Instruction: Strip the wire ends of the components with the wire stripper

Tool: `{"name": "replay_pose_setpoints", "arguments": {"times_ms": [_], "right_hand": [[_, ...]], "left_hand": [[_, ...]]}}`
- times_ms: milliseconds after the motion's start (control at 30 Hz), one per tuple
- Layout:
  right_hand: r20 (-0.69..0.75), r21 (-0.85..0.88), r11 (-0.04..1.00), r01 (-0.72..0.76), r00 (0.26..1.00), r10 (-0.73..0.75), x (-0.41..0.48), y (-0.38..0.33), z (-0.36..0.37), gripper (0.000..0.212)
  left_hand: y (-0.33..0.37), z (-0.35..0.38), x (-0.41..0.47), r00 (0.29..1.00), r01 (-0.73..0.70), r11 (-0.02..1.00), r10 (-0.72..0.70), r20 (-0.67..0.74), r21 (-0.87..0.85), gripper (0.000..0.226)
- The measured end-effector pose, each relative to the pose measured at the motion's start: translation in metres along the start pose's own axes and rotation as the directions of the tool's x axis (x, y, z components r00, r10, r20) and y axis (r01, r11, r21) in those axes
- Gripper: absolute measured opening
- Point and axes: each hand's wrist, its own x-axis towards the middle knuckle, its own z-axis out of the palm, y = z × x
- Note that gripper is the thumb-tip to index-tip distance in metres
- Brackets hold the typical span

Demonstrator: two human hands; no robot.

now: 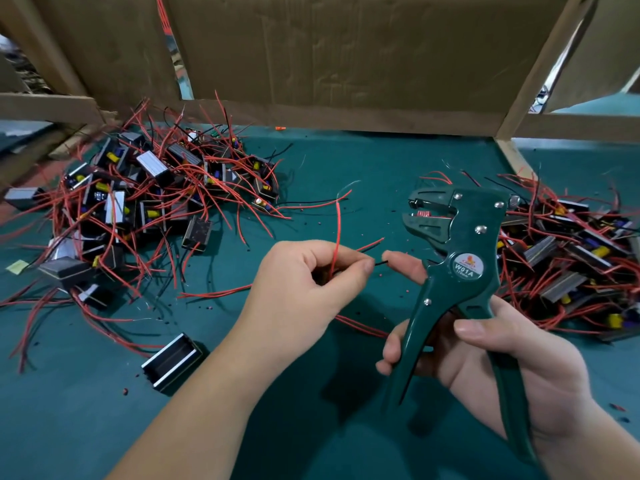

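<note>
- The left hand (311,282) has its fingers curled in. Thumb and forefinger pinch a black wire (380,262) just behind its tip, so a short end juts out to the right where the tool can reach it.
- A red wire (338,226) caught in the same grip arcs upward, clear of the black end.
- The right hand (502,351) wraps its thumb and lower fingers round the handles of the green wire stripper (465,244). Its forefinger stretches past the tool to the black tip, probably to steady or straighten it; whether it actually touches I cannot tell.
- The stripper stands upright just right of the wire end, jaws parted and facing left towards it. The handles are spread, so nothing is being squeezed yet.
- The component these wires belong to is hidden, likely beneath the left hand.
- Two heaps of wired components lie on the green mat (311,403), a left heap (138,202) and a right heap (571,258). This looks like a waiting pile and a done pile, though which is which is unclear.
- The black end seems next for the jaws.
</note>
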Motion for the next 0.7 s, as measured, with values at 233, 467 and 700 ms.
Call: {"name": "replay_pose_setpoints", "arguments": {"times_ms": [233, 467, 700], "right_hand": [[0.020, -0.604, 0.725, 0.331, 0.916, -0.402, -0.008, 0.015, -0.002, 0.077], [-0.076, -0.580, 0.751, 0.317, 0.896, -0.437, -0.010, -0.002, -0.008, 0.090], [-0.493, -0.533, 0.814, -0.229, 0.867, -0.079, 0.010, 0.009, 0.008, 0.076]], "left_hand": [[-0.001, -0.006, 0.003, 0.998, 0.061, 0.997, -0.062, -0.022, -0.045, 0.014], [-0.008, -0.018, 0.011, 0.985, 0.035, 0.993, -0.054, -0.167, -0.111, 0.007], [-0.004, -0.020, 0.011, 0.991, 0.001, 0.974, -0.031, -0.127, -0.228, 0.005]]}}
